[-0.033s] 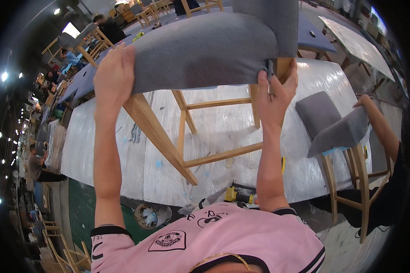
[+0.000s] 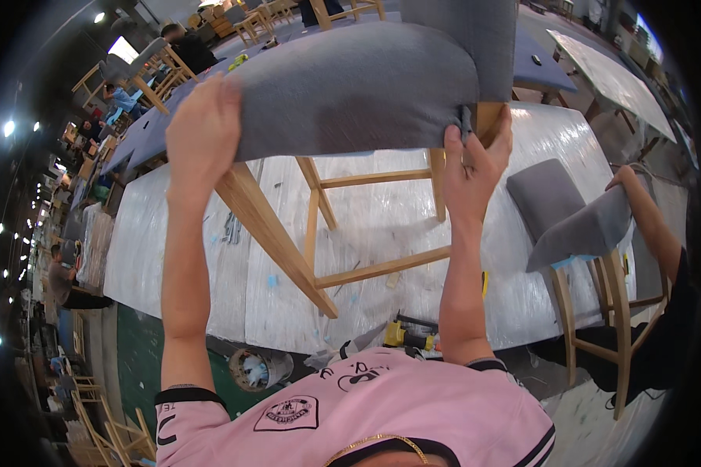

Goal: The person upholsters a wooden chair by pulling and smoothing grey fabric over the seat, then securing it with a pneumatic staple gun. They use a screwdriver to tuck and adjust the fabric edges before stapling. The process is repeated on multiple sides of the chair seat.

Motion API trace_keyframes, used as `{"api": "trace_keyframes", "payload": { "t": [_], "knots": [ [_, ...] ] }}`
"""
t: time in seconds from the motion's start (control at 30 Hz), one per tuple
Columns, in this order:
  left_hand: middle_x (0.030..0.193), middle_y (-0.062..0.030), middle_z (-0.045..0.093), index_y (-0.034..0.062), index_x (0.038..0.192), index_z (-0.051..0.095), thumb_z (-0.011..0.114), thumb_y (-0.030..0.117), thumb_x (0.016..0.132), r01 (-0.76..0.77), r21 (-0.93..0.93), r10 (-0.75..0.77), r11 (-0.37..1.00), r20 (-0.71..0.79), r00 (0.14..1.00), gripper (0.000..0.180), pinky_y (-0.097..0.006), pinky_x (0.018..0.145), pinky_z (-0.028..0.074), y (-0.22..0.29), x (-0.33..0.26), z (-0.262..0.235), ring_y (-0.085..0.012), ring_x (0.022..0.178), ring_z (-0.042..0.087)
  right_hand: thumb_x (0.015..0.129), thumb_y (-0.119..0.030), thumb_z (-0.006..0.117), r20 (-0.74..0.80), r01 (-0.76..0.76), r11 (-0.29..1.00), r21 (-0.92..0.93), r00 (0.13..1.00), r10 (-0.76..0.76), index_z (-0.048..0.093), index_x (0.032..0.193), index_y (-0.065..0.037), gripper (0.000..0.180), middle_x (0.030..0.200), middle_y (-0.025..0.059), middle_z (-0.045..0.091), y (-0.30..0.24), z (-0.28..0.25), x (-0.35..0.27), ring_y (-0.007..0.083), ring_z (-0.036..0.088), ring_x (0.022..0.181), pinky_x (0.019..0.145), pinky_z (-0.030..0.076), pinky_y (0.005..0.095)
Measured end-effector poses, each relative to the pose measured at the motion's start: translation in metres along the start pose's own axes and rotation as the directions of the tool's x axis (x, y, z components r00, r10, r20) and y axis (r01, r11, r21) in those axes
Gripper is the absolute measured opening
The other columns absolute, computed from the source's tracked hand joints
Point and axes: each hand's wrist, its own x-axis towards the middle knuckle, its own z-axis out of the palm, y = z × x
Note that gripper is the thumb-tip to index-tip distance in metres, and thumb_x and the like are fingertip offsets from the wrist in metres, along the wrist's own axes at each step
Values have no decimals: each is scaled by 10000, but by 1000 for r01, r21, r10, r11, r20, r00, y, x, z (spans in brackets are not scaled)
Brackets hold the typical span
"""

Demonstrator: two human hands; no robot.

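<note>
A grey upholstered chair [image 2: 350, 89] with pale wooden legs stands before me on a plastic-covered table, its backrest at the upper right. My left hand [image 2: 204, 136] is wrapped over the left end of the seat, fingers hidden on the far side. At the seat's other end, beside the backrest, my right hand [image 2: 477, 167] has its thumb on a loose, bunched bit of the grey fabric [image 2: 466, 121]. Its fingers reach round the bare wooden leg [image 2: 489, 117]. The fabric is puckered there.
The table's wrapped top [image 2: 280, 300] carries scattered scraps. A yellow-and-black power tool [image 2: 406, 335] lies at its near edge. Below left stands a bucket [image 2: 258, 369] with scraps inside. On the right, another person's hand [image 2: 621, 177] rests on a second grey chair [image 2: 580, 233].
The seat has shifted very slightly right and down in view. My left hand has moved a little to the right with it; my right hand keeps its hold.
</note>
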Motion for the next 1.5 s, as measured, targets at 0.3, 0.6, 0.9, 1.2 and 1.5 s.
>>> {"api": "trace_keyframes", "payload": {
  "t": [0.3, 0.6, 0.9, 1.2, 1.5],
  "knots": [
    [838, -176, 703, 50, 929, 679, 418, 570, 1060, -245, 126, 253, 961, -59, 966, 596, -488, 771, 545, 105, 49, 57, -386, 842, 706, 922, -328, 776, 39, 14, 1000, 24, 999, -15, 729, 781, 18, 377, 1559, 371, 382, 10, 12, 15, 533, 371, 1438, 1179, 279, 574],
    [1320, -337, 580, 55, 1519, 459, 412, 688, 1011, -325, 416, 409, 849, -129, 903, 812, -637, 1023, 420, 158, 50, 100, -548, 1177, 583, 936, -392, 743, 14, 24, 998, -54, 1000, -23, 787, 852, -31, 373, 1567, 359, 377, 27, 51, 35, 532, 400, 1398, 1158, 306, 579],
    [1227, -155, 728, 138, 1373, 661, 370, 694, 1024, -448, 18, 446, 894, 66, 893, 719, -468, 988, 548, 79, 131, 109, -351, 1118, 702, 922, -391, 757, -7, 26, 996, -86, 1000, -27, 778, 796, -33, 380, 1575, 338, 379, 18, 50, 24, 522, 377, 1413, 1155, 302, 580],
    [1278, -177, 659, 86, 1408, 588, 546, 745, 918, -521, 41, 523, 852, -84, 848, 822, -472, 940, 546, 112, 53, 66, -390, 1089, 683, 912, -350, 770, -11, 56, 992, -109, 998, -58, 761, 776, -30, 347, 1574, 351, 372, 11, 30, 14, 547, 370, 1408, 1121, 322, 612],
    [1384, -209, 577, 139, 1556, 397, 650, 776, 820, -641, 176, 658, 747, -61, 750, 1006, -498, 1011, 497, 110, 35, 52, -411, 1199, 612, 905, -351, 770, -29, 49, 993, -104, 998, -52, 759, 761, -29, 352, 1579, 359, 359, 6, 22, 5, 562, 362, 1406, 1125, 313, 615]
  ]
}}
